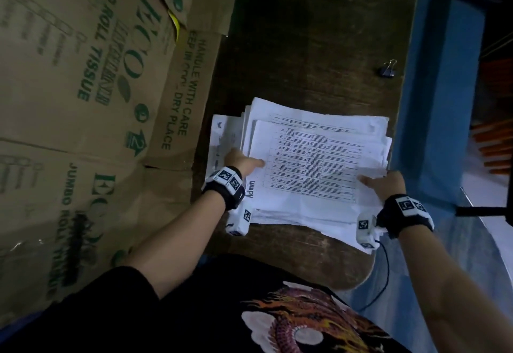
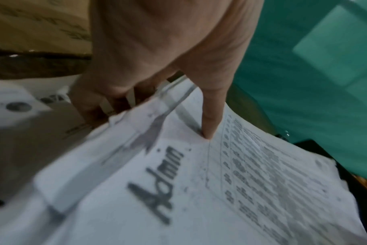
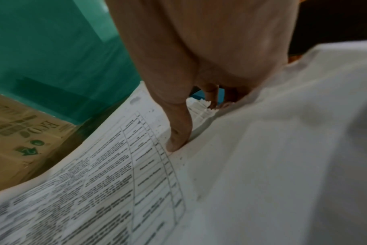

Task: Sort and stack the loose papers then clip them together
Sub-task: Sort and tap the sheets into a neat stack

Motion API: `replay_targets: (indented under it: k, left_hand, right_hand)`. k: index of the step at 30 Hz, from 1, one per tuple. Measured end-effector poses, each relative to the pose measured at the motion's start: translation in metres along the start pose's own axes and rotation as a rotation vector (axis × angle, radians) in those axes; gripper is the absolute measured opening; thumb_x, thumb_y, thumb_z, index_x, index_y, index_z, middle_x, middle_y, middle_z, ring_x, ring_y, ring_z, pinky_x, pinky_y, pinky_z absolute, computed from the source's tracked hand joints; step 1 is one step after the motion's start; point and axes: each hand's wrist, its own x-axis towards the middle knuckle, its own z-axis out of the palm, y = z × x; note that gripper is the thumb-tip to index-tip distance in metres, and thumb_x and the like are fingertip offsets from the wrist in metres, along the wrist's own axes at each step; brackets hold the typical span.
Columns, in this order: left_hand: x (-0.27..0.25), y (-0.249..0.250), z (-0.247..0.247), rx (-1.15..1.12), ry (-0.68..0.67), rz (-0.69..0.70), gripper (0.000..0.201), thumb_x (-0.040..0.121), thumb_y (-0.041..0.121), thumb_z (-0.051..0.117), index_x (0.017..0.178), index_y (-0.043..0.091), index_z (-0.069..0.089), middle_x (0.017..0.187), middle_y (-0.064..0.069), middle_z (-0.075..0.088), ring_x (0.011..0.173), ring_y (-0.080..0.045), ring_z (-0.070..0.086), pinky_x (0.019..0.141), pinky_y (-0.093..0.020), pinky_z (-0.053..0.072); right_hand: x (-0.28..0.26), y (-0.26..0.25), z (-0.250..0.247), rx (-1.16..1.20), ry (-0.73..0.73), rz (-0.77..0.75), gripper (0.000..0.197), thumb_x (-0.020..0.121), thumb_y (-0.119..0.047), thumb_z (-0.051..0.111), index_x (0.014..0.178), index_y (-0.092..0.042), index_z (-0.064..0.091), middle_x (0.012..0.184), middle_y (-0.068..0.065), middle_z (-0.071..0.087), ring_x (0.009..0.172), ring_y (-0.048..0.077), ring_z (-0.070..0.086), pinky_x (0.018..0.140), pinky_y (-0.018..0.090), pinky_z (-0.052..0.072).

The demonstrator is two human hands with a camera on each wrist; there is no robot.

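A loose pile of white papers (image 1: pixel 313 158) lies on the dark wooden table (image 1: pixel 305 47). Its top sheet carries a printed table and the handwritten word "Admin" (image 2: pixel 157 187). My left hand (image 1: pixel 244 161) grips the pile's left edge, with the thumb (image 2: pixel 210 126) pressed on top and the fingers (image 2: pixel 88 107) tucked under the upper sheets. At the pile's right edge my right hand (image 1: pixel 384 181) holds on, with the thumb (image 3: pixel 178 137) on top and the fingers (image 3: pixel 214 96) curled at the side. A black binder clip (image 1: pixel 387 69) sits apart near the table's far right edge.
Brown cardboard boxes (image 1: pixel 83 74) stand tight against the table's left side. One printed sheet (image 1: pixel 222 136) sticks out left from under the pile. Right of the table edge (image 1: pixel 399 102) is a blue wall (image 1: pixel 438 102). A cable (image 1: pixel 384 269) hangs from my right wrist.
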Motion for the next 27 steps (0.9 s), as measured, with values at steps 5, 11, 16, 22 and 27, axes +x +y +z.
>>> replay_targets:
  k: [5,11,16,22,27]
  left_hand:
    - [-0.005,-0.006,0.007,-0.046,-0.103,0.104,0.056,0.062,0.019,0.087,0.110,0.008,0.061,0.110,-0.006,0.070,0.103,-0.024,0.066,0.093,-0.040,0.053]
    - [-0.023,0.001,-0.023,-0.316,-0.232,0.215,0.041,0.071,-0.007,0.076,0.109,0.005,0.066,0.108,-0.009,0.071,0.102,-0.026,0.068,0.093,-0.045,0.053]
    - [0.001,-0.001,-0.066,-0.279,-0.184,0.194,0.051,0.076,-0.001,0.075,0.124,-0.002,0.057,0.123,-0.016,0.063,0.112,-0.029,0.062,0.096,-0.043,0.050]
    - [0.024,-0.036,-0.058,0.142,0.124,-0.003,0.092,0.073,0.036,0.080,0.145,0.004,0.031,0.156,-0.016,0.021,0.138,-0.034,0.033,0.111,-0.043,0.036]
    - [0.007,-0.037,-0.062,-0.067,0.128,0.089,0.074,0.079,0.016,0.078,0.140,0.000,0.039,0.141,-0.010,0.047,0.129,-0.028,0.047,0.097,-0.027,0.037]
  right_hand:
    - [-0.014,0.005,-0.005,0.112,0.007,-0.034,0.075,0.066,-0.027,0.088,0.124,0.006,0.052,0.122,0.020,0.061,0.109,0.037,0.061,0.093,0.049,0.052]
    - [-0.054,-0.014,-0.028,0.322,0.043,-0.189,0.050,0.070,-0.009,0.084,0.113,0.002,0.061,0.109,0.016,0.068,0.095,0.030,0.067,0.089,0.046,0.055]
    - [-0.070,-0.049,-0.017,0.337,-0.079,-0.318,0.050,0.070,-0.010,0.085,0.113,-0.008,0.060,0.101,0.004,0.070,0.082,0.011,0.070,0.072,0.025,0.058]
    - [-0.049,-0.061,0.031,-0.022,-0.104,-0.243,0.085,0.070,-0.039,0.083,0.136,-0.001,0.045,0.136,0.019,0.053,0.122,0.035,0.053,0.098,0.047,0.048]
    - [-0.067,-0.065,0.036,-0.056,-0.069,-0.266,0.076,0.083,-0.024,0.075,0.141,-0.001,0.033,0.143,0.020,0.042,0.129,0.036,0.044,0.099,0.041,0.041]
